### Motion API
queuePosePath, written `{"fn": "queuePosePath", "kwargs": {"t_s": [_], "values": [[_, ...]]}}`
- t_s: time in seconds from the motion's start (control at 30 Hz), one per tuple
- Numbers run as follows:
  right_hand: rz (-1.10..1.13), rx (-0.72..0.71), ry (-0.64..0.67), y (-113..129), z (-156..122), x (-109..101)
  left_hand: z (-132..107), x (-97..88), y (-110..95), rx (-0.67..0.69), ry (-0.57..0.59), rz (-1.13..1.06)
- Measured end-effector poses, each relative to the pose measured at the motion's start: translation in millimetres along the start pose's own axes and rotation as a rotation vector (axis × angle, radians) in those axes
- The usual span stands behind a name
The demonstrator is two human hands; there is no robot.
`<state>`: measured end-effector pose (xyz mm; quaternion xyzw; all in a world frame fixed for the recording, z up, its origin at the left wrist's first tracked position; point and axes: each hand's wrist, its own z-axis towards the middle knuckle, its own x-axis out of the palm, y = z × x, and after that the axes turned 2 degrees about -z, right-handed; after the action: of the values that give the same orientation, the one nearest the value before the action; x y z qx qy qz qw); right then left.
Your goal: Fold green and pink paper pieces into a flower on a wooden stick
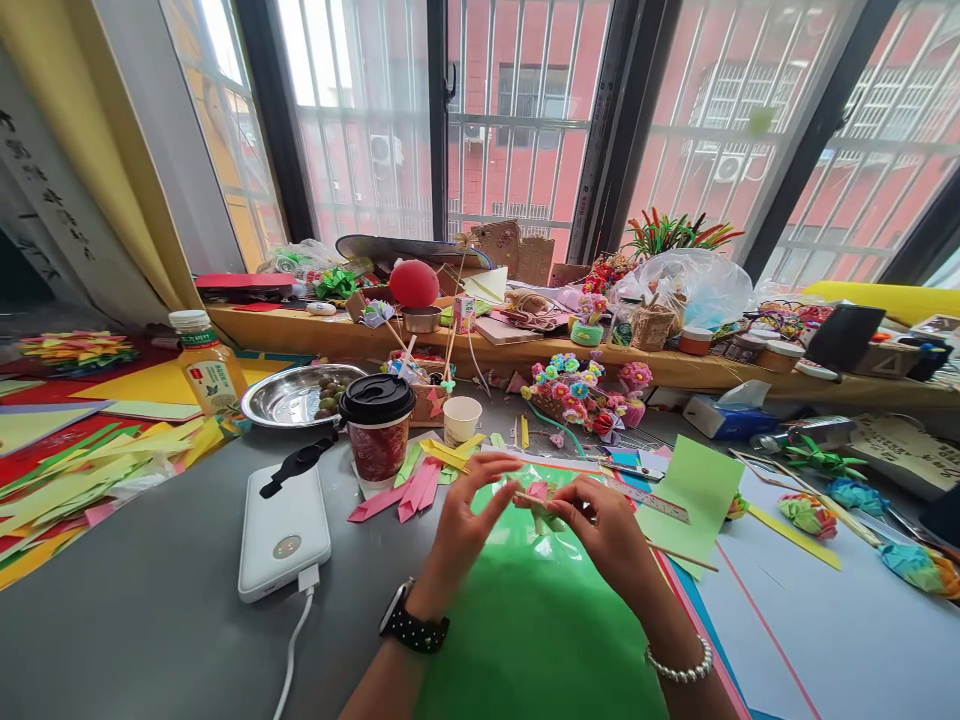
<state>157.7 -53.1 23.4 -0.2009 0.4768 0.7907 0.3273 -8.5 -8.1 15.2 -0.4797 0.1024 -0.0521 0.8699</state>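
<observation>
My left hand and my right hand meet over a green paper sheet on the grey table. Between them lies a thin wooden stick with a small pink paper flower on it. The left hand's fingers are partly spread, with the fingertips touching the stick's end. My right hand pinches the stick beside the flower. A black watch sits on the left wrist and a bead bracelet on the right.
A white power bank with its cable lies to the left. A lidded coffee cup, a paper cup, a steel bowl, a drink bottle, pink paper strips and paper flowers crowd the back. Coloured paper lies on both sides.
</observation>
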Motion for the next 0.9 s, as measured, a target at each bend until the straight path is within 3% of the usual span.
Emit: {"fn": "queuePosePath", "kwargs": {"t_s": [0.07, 0.13, 0.23, 0.3, 0.6, 0.9], "values": [[-0.034, -0.075, -0.058, 1, 0, 0, 2, -2.6, 3, -0.161, -0.134, -0.115], [-0.045, -0.155, -0.086, 3, -1, 0, 5, -3.4, 7, -0.338, -0.179, -0.215], [-0.039, -0.252, -0.07, 5, -2, 1, 6, -0.3, 11, -0.565, -0.043, -0.4], [-0.05, -0.286, -0.07, 6, -3, 2, 5, 3.2, 13, -0.646, 0.056, -0.498], [-0.086, -0.344, -0.103, 9, -4, 3, 1, 8.1, 8, -0.687, 0.246, -0.698], [-0.082, -0.351, -0.119, 9, -5, 2, -3, 9.8, 2, -0.656, 0.149, -0.898]]}}
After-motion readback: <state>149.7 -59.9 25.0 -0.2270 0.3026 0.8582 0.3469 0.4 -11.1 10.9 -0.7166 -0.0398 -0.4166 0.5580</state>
